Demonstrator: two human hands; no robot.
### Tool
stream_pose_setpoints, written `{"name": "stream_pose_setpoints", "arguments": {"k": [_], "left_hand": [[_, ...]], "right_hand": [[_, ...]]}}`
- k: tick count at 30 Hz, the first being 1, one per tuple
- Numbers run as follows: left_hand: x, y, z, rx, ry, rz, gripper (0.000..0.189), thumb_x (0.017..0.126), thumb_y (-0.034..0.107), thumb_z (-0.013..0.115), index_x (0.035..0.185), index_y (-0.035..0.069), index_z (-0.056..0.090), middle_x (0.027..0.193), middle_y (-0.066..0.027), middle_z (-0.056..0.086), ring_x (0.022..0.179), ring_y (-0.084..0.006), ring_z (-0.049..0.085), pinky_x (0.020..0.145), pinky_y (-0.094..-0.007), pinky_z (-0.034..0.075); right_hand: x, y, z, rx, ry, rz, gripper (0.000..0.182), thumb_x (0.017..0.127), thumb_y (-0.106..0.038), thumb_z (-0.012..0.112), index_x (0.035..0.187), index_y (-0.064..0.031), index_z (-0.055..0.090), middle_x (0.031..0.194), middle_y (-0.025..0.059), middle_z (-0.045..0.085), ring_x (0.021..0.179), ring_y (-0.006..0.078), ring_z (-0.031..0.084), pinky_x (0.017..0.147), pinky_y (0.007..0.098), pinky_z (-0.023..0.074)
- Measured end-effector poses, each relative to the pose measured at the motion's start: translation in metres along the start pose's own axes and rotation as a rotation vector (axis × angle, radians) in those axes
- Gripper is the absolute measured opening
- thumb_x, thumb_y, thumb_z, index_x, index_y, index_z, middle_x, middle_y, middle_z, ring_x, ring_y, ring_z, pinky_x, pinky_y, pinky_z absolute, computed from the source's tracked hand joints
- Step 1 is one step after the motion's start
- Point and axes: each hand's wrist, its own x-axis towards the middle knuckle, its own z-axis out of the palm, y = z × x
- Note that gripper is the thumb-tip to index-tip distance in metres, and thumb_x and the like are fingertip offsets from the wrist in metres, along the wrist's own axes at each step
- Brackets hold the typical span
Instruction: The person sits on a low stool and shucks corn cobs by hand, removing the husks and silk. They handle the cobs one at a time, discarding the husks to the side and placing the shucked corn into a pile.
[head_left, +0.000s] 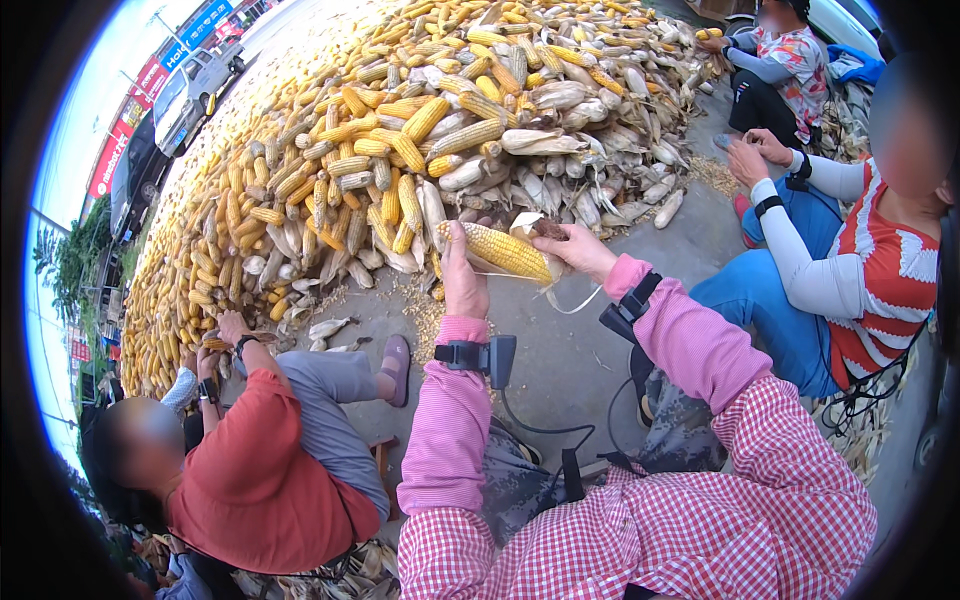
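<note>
My left hand (465, 279) grips the tip end of a yellow corn cob (504, 250), its kernels mostly bare. At the cob's other end my right hand (576, 249) pinches pale husk with brown silk (550, 229). A thin strip of husk (577, 306) dangles below that hand. Just beyond both hands rises a large heap of corn (420, 127), bare yellow cobs on the left and top. Cobs still wrapped in dry husks (544, 141) lie on its right side.
A person in a red top (255, 465) sits at my left, handling a cob. On my right sits a person in a striped top (885, 262), and another person (795, 67) is farther back. Loose kernels (424, 322) dot the concrete ground (555, 375). Cables hang from my wrist straps.
</note>
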Motion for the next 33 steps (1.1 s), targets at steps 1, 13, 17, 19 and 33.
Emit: {"name": "stream_pose_setpoints", "arguments": {"k": [1, 13, 17, 19, 33], "left_hand": [[0.000, 0.001, -0.004, 0.005, 0.003, -0.002, 0.051, 0.099, 0.044, 0.046, 0.125, 0.000, 0.051, 0.116, -0.0123, 0.062, 0.106, -0.0211, 0.058, 0.096, -0.0361, 0.043], [-0.002, -0.006, 0.010, -0.101, -0.035, -0.131, 0.053, 0.095, 0.044, 0.052, 0.130, 0.004, 0.045, 0.128, -0.0147, 0.055, 0.117, -0.0269, 0.053, 0.101, -0.0444, 0.042], [-0.006, -0.029, 0.006, -0.099, -0.040, -0.405, 0.047, 0.092, 0.034, 0.060, 0.129, 0.007, 0.048, 0.127, -0.0119, 0.055, 0.118, -0.0272, 0.052, 0.102, -0.0485, 0.041], [-0.005, -0.028, 0.002, -0.185, -0.010, -0.435, 0.048, 0.090, 0.033, 0.063, 0.128, 0.006, 0.048, 0.127, -0.0126, 0.055, 0.118, -0.0286, 0.052, 0.102, -0.0506, 0.040], [0.008, -0.032, -0.019, -0.127, 0.059, -0.231, 0.052, 0.088, 0.030, 0.068, 0.129, 0.006, 0.047, 0.117, -0.0090, 0.059, 0.109, -0.0249, 0.058, 0.096, -0.0455, 0.046]], "right_hand": [[-0.001, -0.004, 0.005, 0.115, -0.021, 0.033, 0.041, 0.089, -0.037, 0.065, 0.114, -0.0039, 0.065, 0.094, 0.0047, 0.068, 0.080, 0.0108, 0.063, 0.063, 0.0279, 0.0517], [0.002, 0.007, 0.008, 0.801, 0.119, -0.049, 0.020, 0.094, -0.007, 0.052, 0.109, 0.0048, 0.060, 0.103, 0.0137, 0.067, 0.088, 0.0226, 0.067, 0.077, 0.0359, 0.0559], [0.007, 0.008, 0.000, 0.847, 0.212, -0.110, 0.019, 0.092, -0.003, 0.049, 0.106, 0.0048, 0.059, 0.097, 0.0139, 0.067, 0.086, 0.0232, 0.067, 0.076, 0.0357, 0.0558], [-0.001, -0.008, 0.000, 0.891, 0.197, -0.096, 0.016, 0.091, 0.000, 0.047, 0.100, 0.0034, 0.060, 0.091, 0.0128, 0.067, 0.082, 0.0230, 0.067, 0.074, 0.0355, 0.0559], [0.004, -0.009, -0.005, 0.853, 0.177, 0.031, 0.021, 0.094, -0.024, 0.060, 0.106, -0.0068, 0.059, 0.085, 0.0018, 0.063, 0.073, 0.0105, 0.060, 0.060, 0.0276, 0.0505]]}}
